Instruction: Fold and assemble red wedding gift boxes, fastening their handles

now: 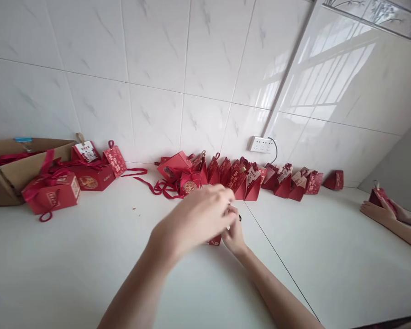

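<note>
My left hand (pixel 195 214), slightly blurred by motion, reaches over a small red box (pixel 215 241) on the white tabletop. Its fingers are curled in towards my right hand, and what lies in them is hidden. Just right of the box, my right hand (pixel 234 235) has its thumb and fingers bent together in a pinch. A small dark bit (pixel 240 218) shows at its fingertips, too small to name. Only a lower corner of the box, with a pale flower print, can be seen; my left hand covers the rest.
Red gift boxes (pixel 238 183) line the tiled wall, beside a tangle of red ribbon (pixel 166 188). At left are an open cardboard box (pixel 7 176) and a ribboned red box (pixel 56 192). A power strip (pixel 262 145) hangs behind. Another person's hands (pixel 376 212) hold a red box at far right.
</note>
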Demonstrator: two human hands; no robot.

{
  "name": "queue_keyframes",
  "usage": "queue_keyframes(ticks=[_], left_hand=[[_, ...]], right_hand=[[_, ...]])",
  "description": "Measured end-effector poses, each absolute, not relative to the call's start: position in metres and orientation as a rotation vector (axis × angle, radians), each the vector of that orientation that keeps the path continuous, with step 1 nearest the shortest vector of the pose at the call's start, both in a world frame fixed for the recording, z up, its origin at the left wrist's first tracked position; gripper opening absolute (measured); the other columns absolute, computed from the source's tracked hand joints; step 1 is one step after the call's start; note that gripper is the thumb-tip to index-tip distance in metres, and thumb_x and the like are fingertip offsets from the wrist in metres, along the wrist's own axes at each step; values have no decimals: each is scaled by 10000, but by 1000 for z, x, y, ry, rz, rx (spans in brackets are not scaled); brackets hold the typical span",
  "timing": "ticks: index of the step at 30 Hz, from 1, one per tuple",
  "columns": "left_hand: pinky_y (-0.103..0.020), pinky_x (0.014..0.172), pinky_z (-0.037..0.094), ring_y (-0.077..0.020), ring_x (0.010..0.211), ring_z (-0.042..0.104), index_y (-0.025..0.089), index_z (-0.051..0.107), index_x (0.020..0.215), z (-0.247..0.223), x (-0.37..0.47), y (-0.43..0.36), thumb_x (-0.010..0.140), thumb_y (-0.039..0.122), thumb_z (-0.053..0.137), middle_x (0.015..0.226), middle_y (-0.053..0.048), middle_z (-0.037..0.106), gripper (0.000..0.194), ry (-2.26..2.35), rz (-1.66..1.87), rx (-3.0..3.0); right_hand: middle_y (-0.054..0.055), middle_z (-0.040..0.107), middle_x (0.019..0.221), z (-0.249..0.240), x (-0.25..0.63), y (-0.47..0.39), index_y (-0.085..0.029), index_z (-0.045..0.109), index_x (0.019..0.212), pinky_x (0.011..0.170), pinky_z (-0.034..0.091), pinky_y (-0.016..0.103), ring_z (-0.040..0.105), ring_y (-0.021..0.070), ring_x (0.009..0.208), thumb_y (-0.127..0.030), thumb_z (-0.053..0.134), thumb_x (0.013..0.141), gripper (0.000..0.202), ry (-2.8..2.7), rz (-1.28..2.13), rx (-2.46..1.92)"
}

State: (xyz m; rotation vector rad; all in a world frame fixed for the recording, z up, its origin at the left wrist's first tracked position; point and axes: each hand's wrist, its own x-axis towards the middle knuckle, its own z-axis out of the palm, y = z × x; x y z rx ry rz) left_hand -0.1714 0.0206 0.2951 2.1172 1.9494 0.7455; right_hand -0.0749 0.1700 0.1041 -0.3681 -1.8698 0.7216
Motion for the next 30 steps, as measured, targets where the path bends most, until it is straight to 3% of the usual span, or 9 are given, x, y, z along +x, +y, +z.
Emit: queue_keyframes(ticks=[5,9,12,17,23,27,30], left_hand=[[-280,677,411,-232,948,618,194,613,1015,283,-197,59,801,236,554,1113,-106,639,226,2282,362,1849],[-284,570,308,-213,761,594,207,571,749,276,-202,72,769,170,517,811,-62,617,68,2274,187,1792],[-298,534,235,-177,598,510,208,467,636,272,-199,75,750,133,500,639,-18,504,140,2252,202,1798],[-299,533,227,-164,564,454,207,377,602,273,-193,75,746,138,498,600,2,442,200,2206,226,1824],[-293,523,254,-174,599,486,212,416,644,270,-191,75,791,200,464,675,-17,517,155,2174,233,1907],[-297,515,257,-170,565,483,216,481,697,266,-187,75,789,200,464,701,-25,542,95,2172,227,1881],[-298,505,234,-159,527,457,211,486,698,263,-184,77,758,158,459,669,-22,524,84,2165,198,1885]], right_hand=[[65,558,952,103,-72,172,-234,446,1084,737,525,388,588,206,847,-280,495,904,191,-1854,635,-271],[50,554,934,103,-75,169,-244,382,1097,732,510,362,594,186,819,-272,469,925,195,-1809,636,-274],[31,589,893,108,-75,168,-253,326,1131,693,505,332,604,170,773,-316,413,972,192,-1756,752,-299],[-26,567,726,120,-70,162,-241,413,1116,658,483,312,561,152,660,-403,456,961,228,-1671,930,-381],[29,620,868,132,-66,155,-216,543,979,699,496,310,599,165,772,-401,536,896,203,-1506,1084,-437],[12,614,805,139,-63,154,-210,585,853,664,500,292,595,158,729,-352,562,859,144,-1433,1081,-435],[26,651,857,145,-60,154,-214,623,891,702,523,300,629,160,780,-327,574,859,127,-1437,1007,-428]])
